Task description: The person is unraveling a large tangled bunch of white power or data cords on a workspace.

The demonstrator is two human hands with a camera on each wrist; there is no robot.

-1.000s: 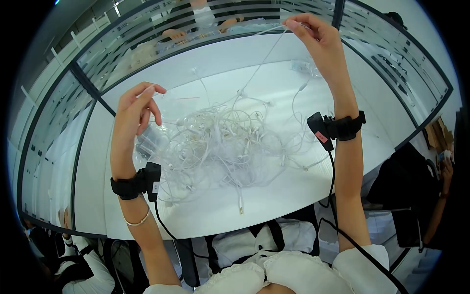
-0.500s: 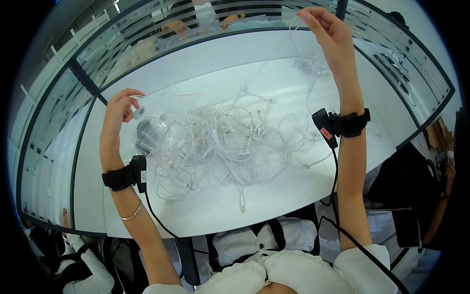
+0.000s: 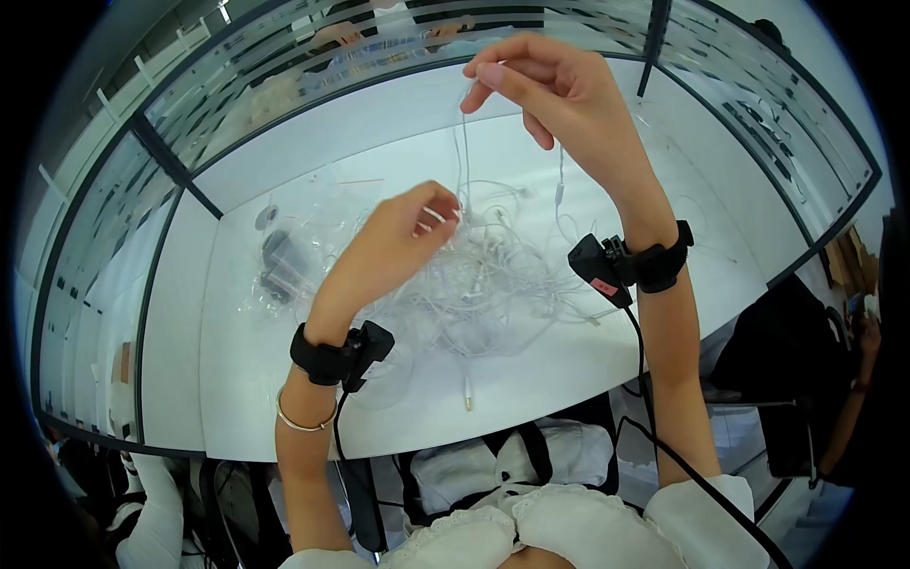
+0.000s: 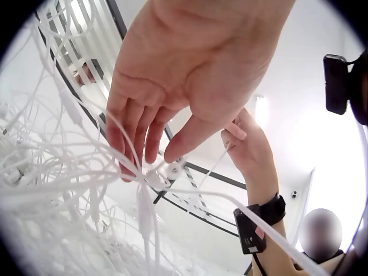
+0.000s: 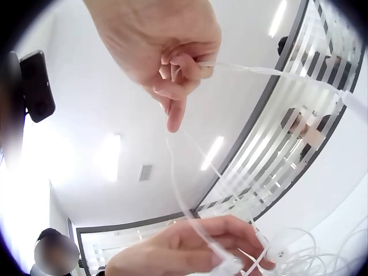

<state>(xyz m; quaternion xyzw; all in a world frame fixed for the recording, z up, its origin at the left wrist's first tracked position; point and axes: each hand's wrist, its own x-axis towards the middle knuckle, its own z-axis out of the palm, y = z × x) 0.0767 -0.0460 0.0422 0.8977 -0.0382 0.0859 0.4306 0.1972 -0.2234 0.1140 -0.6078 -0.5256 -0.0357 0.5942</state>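
Note:
In the head view the right hand (image 3: 573, 109) is raised above the far part of the table, pinching a thin white cable (image 3: 465, 152) between thumb and fingertips. Its other fingers curl round more cable in the right wrist view (image 5: 184, 69). Lower and to its left, the left hand (image 3: 389, 247) is over the tangled pile of white cables (image 3: 493, 284), its bent fingers gripping strands below the raised cable. The left wrist view has this hand (image 4: 184, 75) with fingertips and thumb around cables beside small white plugs (image 4: 155, 179).
Clear plastic bags (image 3: 284, 270) lie left of the pile on the white table (image 3: 256, 408). A dark-framed glass partition (image 3: 398, 74) borders the far side, with people behind it. One cable end (image 3: 467, 394) points toward the near edge. A white bag (image 3: 512, 469) is below that edge.
The left hand has moved right from the pile's left side to its far-middle part. The right hand has shifted left and slightly lower, with a cable now hanging from its fingertips.

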